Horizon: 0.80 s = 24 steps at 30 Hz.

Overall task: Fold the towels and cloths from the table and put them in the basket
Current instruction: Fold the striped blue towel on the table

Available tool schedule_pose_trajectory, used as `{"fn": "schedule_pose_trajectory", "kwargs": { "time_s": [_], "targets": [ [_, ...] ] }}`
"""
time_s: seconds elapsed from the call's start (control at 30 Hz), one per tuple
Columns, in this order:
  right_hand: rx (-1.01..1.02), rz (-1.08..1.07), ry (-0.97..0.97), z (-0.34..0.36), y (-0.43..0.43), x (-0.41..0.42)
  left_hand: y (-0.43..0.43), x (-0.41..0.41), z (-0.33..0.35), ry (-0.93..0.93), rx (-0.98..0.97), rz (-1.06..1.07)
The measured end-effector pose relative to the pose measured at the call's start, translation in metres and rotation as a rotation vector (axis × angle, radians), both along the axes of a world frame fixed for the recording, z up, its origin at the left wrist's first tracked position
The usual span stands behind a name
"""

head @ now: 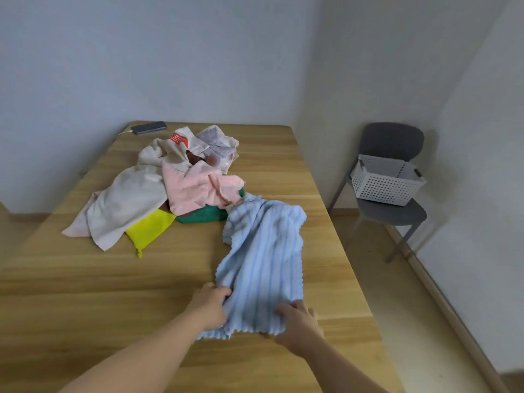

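Clutching blue towel [263,251] in my left grip [211,306] and right grip [300,324], cloth pile [170,188] touching its far end, basket [385,180] on chair [394,140].

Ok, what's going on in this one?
A person is working on a blue striped towel at the near edge of the table. The left hand grips its left edge, and the right hand is on its near right corner. The towel lies rumpled, not yet folded. A pile of cloths waits behind it, and the basket sits on a chair to the right.
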State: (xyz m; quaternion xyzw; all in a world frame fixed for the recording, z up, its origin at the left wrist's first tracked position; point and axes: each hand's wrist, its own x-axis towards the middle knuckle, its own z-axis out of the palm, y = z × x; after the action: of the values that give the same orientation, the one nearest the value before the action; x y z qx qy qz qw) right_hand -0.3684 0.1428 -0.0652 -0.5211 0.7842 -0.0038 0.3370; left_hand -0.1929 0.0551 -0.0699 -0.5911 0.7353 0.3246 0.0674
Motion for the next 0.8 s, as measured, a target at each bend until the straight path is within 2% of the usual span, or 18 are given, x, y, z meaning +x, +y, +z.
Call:
{"fn": "schedule_pose_trajectory", "kwargs": {
  "time_s": [0.13,0.2,0.3,0.4,0.47,0.5,0.53,0.6,0.67,0.73,0.8],
  "targets": [
    [-0.048,-0.042,0.066,-0.003,0.007,-0.010,-0.004,0.004,-0.002,0.284,0.017,0.252],
    [-0.004,-0.069,0.133,0.000,0.012,-0.022,-0.006,0.004,0.001,0.350,0.005,0.312],
    [0.101,-0.072,0.315,0.005,0.023,-0.045,-0.008,0.002,0.004,0.347,0.065,0.290],
    [0.267,-0.144,0.362,0.017,0.028,-0.062,-0.002,-0.004,0.006,0.273,0.206,0.158],
    [0.262,-0.124,0.418,0.026,0.023,-0.064,0.005,-0.010,0.006,0.204,0.269,0.063],
    [0.186,-0.096,0.454,0.028,0.020,-0.062,0.008,-0.013,0.005,0.176,0.297,0.020],
    [0.077,-0.061,0.452,0.028,0.018,-0.059,0.012,-0.016,0.006,0.162,0.325,-0.012],
    [-0.080,0.044,0.284,0.019,0.015,-0.050,0.019,-0.021,0.007,0.183,0.427,-0.036],
    [-0.038,0.174,0.074,0.009,0.018,-0.041,0.025,-0.024,0.011,0.220,0.563,-0.007],
    [0.037,0.259,0.062,0.002,0.026,-0.040,0.026,-0.023,0.013,0.208,0.632,0.010],
    [0.026,0.243,0.110,0.001,0.032,-0.045,0.023,-0.021,0.012,0.198,0.621,0.057]
  ]
}}
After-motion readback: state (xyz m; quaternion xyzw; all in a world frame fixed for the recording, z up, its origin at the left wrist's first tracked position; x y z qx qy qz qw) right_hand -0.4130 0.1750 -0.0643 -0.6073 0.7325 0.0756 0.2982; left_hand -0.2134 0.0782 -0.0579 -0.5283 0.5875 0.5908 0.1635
